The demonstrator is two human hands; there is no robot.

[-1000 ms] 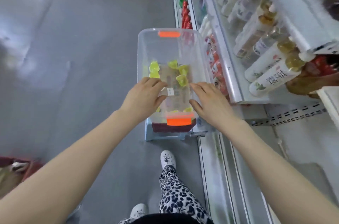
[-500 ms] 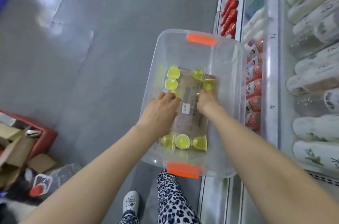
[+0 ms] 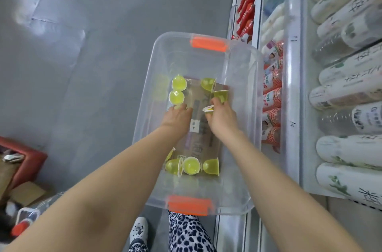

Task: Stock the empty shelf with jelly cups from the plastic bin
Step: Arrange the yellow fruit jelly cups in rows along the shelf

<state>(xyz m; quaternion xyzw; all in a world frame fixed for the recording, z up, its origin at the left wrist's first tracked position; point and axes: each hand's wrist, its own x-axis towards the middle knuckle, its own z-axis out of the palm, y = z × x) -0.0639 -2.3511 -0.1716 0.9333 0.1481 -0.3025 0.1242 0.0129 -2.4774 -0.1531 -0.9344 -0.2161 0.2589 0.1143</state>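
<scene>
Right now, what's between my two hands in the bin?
In the head view, the cardboard sheet with its white label lies between left hand and right hand.

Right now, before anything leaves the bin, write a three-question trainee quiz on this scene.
1. True or false: the clear plastic bin has blue handles.
2. What do the fingers of the right hand pinch? A) a green jelly cup B) a red bottle C) nothing
3. Fill in: the bin's floor is covered by a sheet of ____.
Key: 1 false, they are orange; 2 A; 3 cardboard.
</scene>
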